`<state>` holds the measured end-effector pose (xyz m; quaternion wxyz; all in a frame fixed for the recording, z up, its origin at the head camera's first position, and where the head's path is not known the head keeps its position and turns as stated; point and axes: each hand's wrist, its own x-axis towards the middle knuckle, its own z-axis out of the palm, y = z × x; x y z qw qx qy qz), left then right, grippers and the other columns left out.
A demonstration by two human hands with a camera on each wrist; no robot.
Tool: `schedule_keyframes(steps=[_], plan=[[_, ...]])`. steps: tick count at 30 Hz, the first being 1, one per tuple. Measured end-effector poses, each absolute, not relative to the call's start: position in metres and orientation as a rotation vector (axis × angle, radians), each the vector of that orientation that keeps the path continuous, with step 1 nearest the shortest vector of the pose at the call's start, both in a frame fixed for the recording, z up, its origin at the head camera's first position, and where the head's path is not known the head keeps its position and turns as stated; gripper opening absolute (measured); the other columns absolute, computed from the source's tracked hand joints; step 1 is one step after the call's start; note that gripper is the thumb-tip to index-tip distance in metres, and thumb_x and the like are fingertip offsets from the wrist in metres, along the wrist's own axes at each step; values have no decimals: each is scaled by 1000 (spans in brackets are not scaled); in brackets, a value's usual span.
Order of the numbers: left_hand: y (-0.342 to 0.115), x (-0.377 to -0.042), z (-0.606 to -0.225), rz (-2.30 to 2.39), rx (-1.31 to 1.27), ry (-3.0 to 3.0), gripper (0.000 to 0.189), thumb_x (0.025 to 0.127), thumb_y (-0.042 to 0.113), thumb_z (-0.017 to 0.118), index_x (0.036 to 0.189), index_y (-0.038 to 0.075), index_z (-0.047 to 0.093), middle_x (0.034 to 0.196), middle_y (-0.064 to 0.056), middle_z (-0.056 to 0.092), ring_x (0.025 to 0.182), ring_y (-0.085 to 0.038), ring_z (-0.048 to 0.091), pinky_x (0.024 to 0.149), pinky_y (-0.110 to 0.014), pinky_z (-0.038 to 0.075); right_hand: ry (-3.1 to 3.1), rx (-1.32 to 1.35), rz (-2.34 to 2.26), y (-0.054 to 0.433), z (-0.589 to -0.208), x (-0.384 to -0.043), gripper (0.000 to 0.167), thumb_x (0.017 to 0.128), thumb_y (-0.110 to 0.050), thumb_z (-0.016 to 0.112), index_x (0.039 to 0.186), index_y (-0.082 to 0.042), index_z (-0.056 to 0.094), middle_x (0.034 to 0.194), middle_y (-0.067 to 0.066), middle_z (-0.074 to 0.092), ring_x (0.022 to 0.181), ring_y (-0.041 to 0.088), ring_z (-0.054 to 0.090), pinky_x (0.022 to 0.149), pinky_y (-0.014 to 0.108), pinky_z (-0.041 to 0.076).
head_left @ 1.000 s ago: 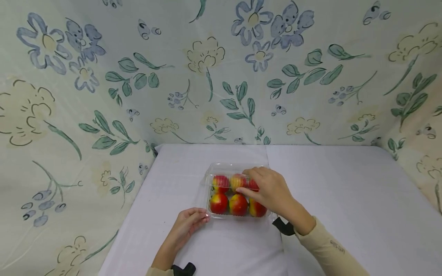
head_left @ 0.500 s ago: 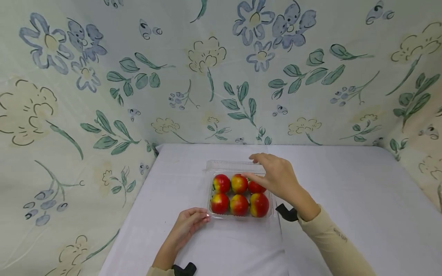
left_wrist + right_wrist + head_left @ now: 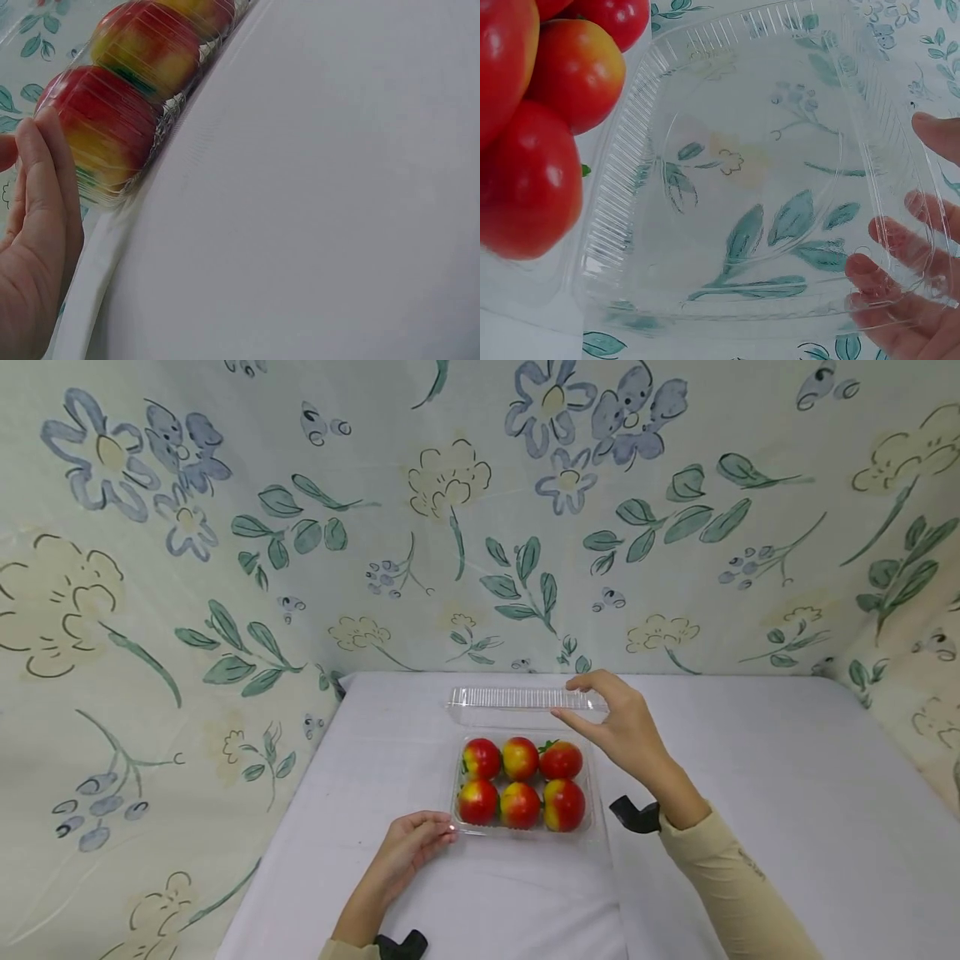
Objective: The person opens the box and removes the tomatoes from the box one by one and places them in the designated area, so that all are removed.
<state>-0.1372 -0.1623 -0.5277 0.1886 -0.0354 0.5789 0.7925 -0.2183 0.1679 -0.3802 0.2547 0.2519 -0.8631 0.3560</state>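
Note:
A clear plastic clamshell box stands on the table with several red-and-yellow fruits in two rows. Its lid is tipped up and back, away from the fruits. At the front left corner, my left hand rests its fingertips against the box; the left wrist view shows those fingers straight and close together. My right hand is at the lid's right end, thumb and fingers spread apart. Through the transparent lid, the right wrist view shows the fingers behind it, the thumb apart from them.
A white cloth covers the table. Behind it and at both sides hangs a flower-printed cloth. A black strap is on each wrist, the right strap beside the box's right side.
The lid has swung up and back from over the rear fruits, uncovering them all. My right hand has moved back and to the right with it. The left hand has stayed put.

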Motion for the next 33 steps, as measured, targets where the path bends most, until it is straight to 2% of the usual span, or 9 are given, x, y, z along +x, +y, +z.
schedule_keyframes(steps=[7,15,18,21,24,26,33], plan=[[-162,-138,-528,2237,-108,1633,20,97,3,59,110,-12,63,98,-11,70,89,-16,69,86,-27,56,-2287,679,1065,173,-383,-221,33,81,-11,84,107,-2,68,114,9,65,110,26,59,96,49,50],[-162,-138,-530,2232,-109,1635,21,97,4,59,111,-13,62,98,-11,70,89,-16,69,86,-27,56,-2292,597,1138,180,-388,-225,30,83,-11,83,108,-4,69,117,10,64,111,24,57,91,20,45],[-163,-138,-530,2228,-105,1640,21,98,4,59,111,-12,62,99,-11,70,89,-16,69,86,-27,56,-2298,555,1171,183,-390,-227,29,83,-11,82,109,-5,70,118,7,62,112,23,56,91,26,48],[-163,-138,-530,2222,-102,1644,22,98,4,58,111,-12,62,99,-11,70,90,-17,69,86,-27,56,-2305,519,1228,186,-392,-229,30,85,-11,81,111,-5,69,118,7,61,112,23,55,93,41,53],[-163,-138,-529,2219,-111,1644,21,98,4,58,110,-12,63,98,-11,70,89,-17,69,86,-27,56,-2307,491,1306,188,-394,-230,32,86,-11,80,114,-3,68,119,8,60,110,25,56,94,53,52],[-163,-137,-529,2215,-111,1645,21,97,4,59,110,-12,63,98,-11,70,89,-16,69,85,-27,56,-2309,487,1354,190,-394,-231,33,87,-9,78,116,-1,67,120,11,58,108,27,57,96,52,50],[-164,-137,-528,2215,-101,1633,21,97,3,60,111,-12,62,98,-11,70,88,-16,69,85,-26,56,-2318,507,1496,193,-382,-227,34,91,1,70,124,7,64,120,20,49,106,34,56,101,39,48]])
